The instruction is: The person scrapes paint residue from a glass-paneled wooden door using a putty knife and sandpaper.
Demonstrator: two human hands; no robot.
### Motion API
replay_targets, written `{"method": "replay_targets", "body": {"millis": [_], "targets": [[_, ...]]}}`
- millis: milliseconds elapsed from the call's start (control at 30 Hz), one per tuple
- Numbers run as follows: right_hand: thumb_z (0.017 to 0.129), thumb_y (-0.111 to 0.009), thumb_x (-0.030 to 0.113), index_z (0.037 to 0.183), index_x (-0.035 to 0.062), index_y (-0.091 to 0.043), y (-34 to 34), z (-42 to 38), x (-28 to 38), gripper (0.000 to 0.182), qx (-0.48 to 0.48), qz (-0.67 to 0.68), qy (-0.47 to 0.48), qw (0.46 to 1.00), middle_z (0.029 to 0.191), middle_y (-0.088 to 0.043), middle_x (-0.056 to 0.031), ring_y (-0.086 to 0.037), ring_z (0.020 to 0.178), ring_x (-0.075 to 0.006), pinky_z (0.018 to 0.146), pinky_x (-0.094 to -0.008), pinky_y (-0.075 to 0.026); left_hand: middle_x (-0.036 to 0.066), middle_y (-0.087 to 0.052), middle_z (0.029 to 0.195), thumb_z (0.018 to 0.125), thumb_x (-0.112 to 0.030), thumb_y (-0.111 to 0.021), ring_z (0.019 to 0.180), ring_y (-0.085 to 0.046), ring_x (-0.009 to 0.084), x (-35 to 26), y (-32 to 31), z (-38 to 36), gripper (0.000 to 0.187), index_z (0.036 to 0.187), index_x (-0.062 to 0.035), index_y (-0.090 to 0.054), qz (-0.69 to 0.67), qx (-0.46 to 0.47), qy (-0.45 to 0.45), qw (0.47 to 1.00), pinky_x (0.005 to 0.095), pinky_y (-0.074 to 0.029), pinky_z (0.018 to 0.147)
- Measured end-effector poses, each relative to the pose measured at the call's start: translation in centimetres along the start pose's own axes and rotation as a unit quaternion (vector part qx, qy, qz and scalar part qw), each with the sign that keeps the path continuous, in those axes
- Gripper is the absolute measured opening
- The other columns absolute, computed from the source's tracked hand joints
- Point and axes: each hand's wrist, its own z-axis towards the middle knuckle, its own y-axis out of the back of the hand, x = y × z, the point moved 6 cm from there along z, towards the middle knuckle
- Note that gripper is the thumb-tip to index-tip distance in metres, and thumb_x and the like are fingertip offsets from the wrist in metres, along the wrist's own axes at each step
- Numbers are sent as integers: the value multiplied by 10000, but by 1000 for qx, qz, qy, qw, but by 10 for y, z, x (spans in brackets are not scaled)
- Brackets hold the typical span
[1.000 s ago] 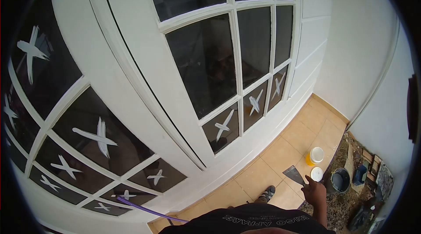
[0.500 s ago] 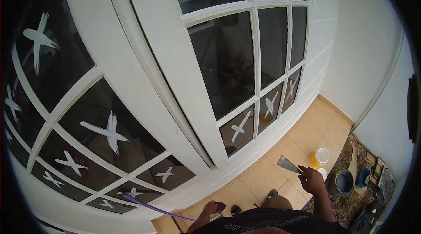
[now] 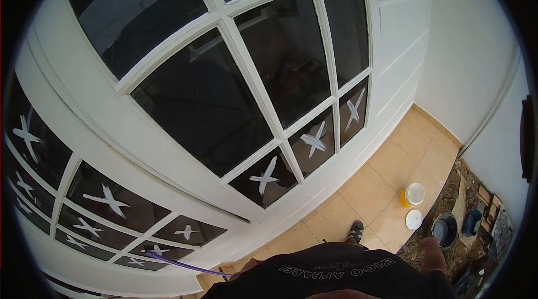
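Observation:
My right forearm [image 3: 434,262] reaches down beside my dark shirt at the lower right. Its hand end [image 3: 430,246] is blurred, and I cannot make out fingers or anything held. At the shirt's left edge a small patch of my left arm [image 3: 244,268] shows, its hand hidden. A yellow tub with a white top [image 3: 414,194] stands on the tiles ahead of the right arm. Close to it lies a round white lid [image 3: 413,220]. White-framed window panes fill the view, several bearing brushed white crosses, such as the cross [image 3: 264,175] on a low pane.
Tan floor tiles [image 3: 386,180] run along the wall, with my sandalled foot [image 3: 356,232] on them. Beyond the tile edge are a dark bucket [image 3: 444,230], a blue container [image 3: 472,222] and bare soil. A purple strip [image 3: 188,267] stretches across the lower left.
The view has swung and moved closer to the right-hand window. My right hand has dropped toward my body, and the putty knife it held is out of sight. The left hand has gone behind the shirt.

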Motion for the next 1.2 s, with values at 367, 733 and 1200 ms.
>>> {"method": "replay_targets", "body": {"millis": [367,733,1200], "targets": [[996,-596,253,1300,27,-636,-78,138,-82,380,111,-10,-25,993,1363,-653,-189,-678,1169,-320,955,-432,-553,143,-740,1200,899,-428,-710,1155,-685,340,-161,-28,70,481,1259,-111,-674,98,-42,-12,994,449,-522,999],[873,-583,57,1177,-51,-596,-41,256,16,324,-16,213,-4,977,1151,-684,-309,-690,1035,-432,864,-510,-542,144,-753,1100,935,-189,-636,1040,-715,339,-312,62,79,278,1201,-113,-654,1,-252,-239,938,475,-555,882],[778,-774,101,1477,36,-508,-65,49,243,750,110,127,160,973,1183,-717,-264,-701,1075,-430,930,-485,-567,106,-693,1015,862,-48,-725,959,-689,195,-290,188,-56,469,1304,-53,-568,-164,-226,-446,850,347,-537,858]]}}
